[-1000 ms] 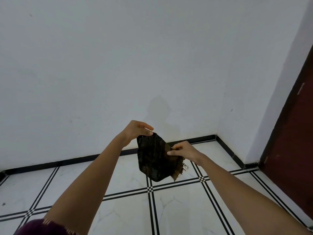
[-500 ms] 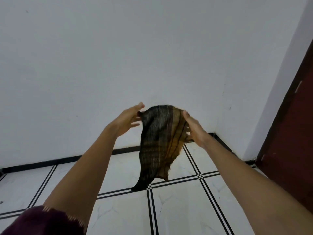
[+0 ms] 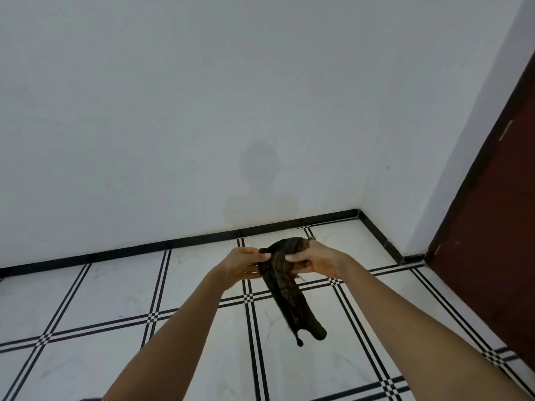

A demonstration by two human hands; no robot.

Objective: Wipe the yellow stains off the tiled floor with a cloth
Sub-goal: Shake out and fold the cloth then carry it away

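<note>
A dark brown cloth (image 3: 292, 299) with thin yellowish stripes hangs in the air above the tiled floor (image 3: 86, 290). My left hand (image 3: 246, 263) pinches its upper left edge. My right hand (image 3: 314, 260) grips the bunched top of the cloth close beside it. The rest of the cloth dangles down to the right in a narrow twisted strip. The floor is white marble-look tile with black double lines. No yellow stain shows on the tiles in view.
A white wall (image 3: 202, 111) with a black skirting strip (image 3: 173, 244) fills the upper view and meets a second wall in a corner at the right. A dark red door (image 3: 498, 227) stands at the far right.
The hands held the cloth spread wide and raised; now they have dropped lower and come together, bunching the cloth so it hangs as a narrow strip.
</note>
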